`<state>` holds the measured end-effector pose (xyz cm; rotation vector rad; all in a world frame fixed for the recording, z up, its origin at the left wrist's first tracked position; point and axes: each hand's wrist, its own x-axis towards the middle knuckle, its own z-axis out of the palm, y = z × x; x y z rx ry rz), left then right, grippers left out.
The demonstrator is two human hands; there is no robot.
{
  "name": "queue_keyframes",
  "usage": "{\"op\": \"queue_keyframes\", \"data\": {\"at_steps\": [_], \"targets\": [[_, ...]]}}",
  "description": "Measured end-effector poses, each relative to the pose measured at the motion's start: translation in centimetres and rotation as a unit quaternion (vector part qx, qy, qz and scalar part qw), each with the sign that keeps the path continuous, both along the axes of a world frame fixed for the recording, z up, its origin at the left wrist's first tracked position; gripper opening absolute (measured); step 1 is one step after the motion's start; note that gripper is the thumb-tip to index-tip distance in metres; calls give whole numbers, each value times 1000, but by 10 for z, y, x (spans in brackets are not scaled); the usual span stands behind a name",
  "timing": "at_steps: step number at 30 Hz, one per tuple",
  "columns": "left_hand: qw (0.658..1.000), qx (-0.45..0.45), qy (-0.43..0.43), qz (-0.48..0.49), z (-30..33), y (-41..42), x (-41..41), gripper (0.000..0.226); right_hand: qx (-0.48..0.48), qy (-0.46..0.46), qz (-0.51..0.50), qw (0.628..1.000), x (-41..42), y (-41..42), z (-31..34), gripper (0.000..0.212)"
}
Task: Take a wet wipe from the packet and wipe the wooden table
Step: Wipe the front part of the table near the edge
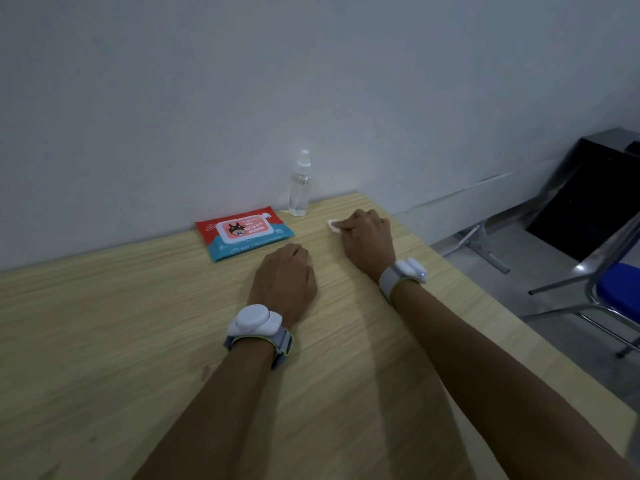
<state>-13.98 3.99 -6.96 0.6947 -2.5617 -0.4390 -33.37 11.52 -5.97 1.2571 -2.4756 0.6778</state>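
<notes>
— Where's the wipe now?

— Under my right hand [367, 239], bunched small. My fingers [346, 226] are curled over it and press it onto the bench [138, 323] near the far right corner; only a white corner of the wet wipe [333, 225] peeks out on the left side of my knuckles.

— How does it handle?

— I'd judge it light, limp and damp. It has no stiffness of its own, so it will roll up or slip out unless I keep my fingers spread over most of it and press down flat. A pinch at one corner would just drag it into a rope.

— And your other hand?

— My left hand [284, 277] rests on the wood in a loose fist, holding nothing, just this side of the packet [244, 233].

— What room have you got?

— The packet lies flat against the wall [242, 81], its lid closed as far as I can see, and a clear spray bottle [300, 188] stands upright just beside it, close to my right hand. It looks tippy, so strokes toward the wall should stop short. The bench's right edge is near my wrist; past it are chairs [613, 289]. The wide open wood lies to the left and toward me.
</notes>
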Motion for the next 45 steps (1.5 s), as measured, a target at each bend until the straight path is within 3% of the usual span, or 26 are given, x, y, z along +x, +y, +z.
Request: {"op": "queue_keyframes", "data": {"at_steps": [2, 6, 8, 11, 15, 19, 22, 27, 33, 38, 42, 45], "targets": [[1000, -4, -3, 0, 1, 0, 4, 30, 7, -24, -40, 999, -3, -9, 4, 25], [1000, -7, -1, -8, 3, 2, 0, 28, -2, 29, 117, 993, 20, -15, -7, 25], [1000, -9, -5, -8, 4, 0, -1, 28, 3, 32, 140, 990, 22, -13, -8, 32], [1000, -3, -5, -4, 3, 2, 0, 30, 3, 9, 52, 999, 14, -21, -1, 34], [1000, -6, -3, 13, 3, 2, 3, 28, 10, 29, 122, 992, 17, -37, -5, 31], [1000, 6, 0, 11, 1, 1, 0, 29, 4, 17, 65, 998, 10, -39, -4, 30], [1000, 8, 6, -5, -1, 1, 1, 32, 3, 42, 106, 994, 10, -41, -8, 29], [998, -29, -35, -45, -5, -3, -4, 50, 9, 6, -16, 1000, -22, -39, -6, 27], [996, -52, -54, -47, -6, -5, -9, 54, 19, -30, -52, 998, -40, -51, -3, 30], [993, -41, -57, -91, -1, -6, -24, 53, 6, -2, 40, 999, -34, -46, -7, 28], [991, -35, -58, -119, 1, -10, -41, 54, 12, -6, -54, 998, -66, -41, -4, 33], [989, -27, -61, -132, -2, -17, -49, 55, 12, -11, -70, 997, -80, -41, -5, 32]]}}
